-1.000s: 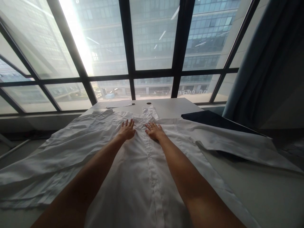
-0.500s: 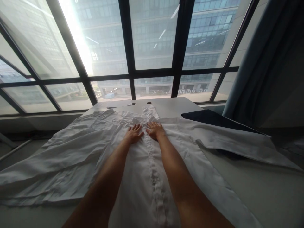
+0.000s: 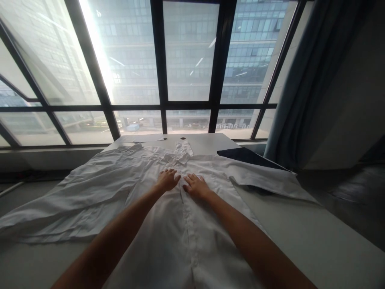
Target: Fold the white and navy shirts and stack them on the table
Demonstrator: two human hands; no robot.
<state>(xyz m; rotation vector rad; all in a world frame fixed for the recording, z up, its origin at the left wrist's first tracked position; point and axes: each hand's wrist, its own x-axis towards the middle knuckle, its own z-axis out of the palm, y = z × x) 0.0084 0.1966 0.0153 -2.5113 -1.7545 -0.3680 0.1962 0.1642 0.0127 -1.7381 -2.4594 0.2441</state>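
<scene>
A white button-front garment with long sleeves (image 3: 150, 245) lies spread out, its front strip running down the middle toward me. My left hand (image 3: 167, 180) rests palm down on the cloth just left of that strip, fingers slightly bent and holding nothing. Just right of the strip, my right hand (image 3: 196, 186) presses on the fabric with its fingers apart. A small gap separates the two hands. Beyond them the collar area looks bunched and wrinkled. One sleeve (image 3: 258, 176) stretches to the right, partly over a dark navy piece (image 3: 252, 156).
The garment covers much of a white table (image 3: 300, 228) with round holes near its far edge. A flat white piece (image 3: 144, 138) lies at the far left. Behind stand tall framed windows (image 3: 188, 52), and a blue-grey curtain (image 3: 288, 100) hangs at the right.
Both hands have slid down the front of the garment toward me, away from the collar. My left hand's fingers are more bent than before. The camera view has shifted slightly.
</scene>
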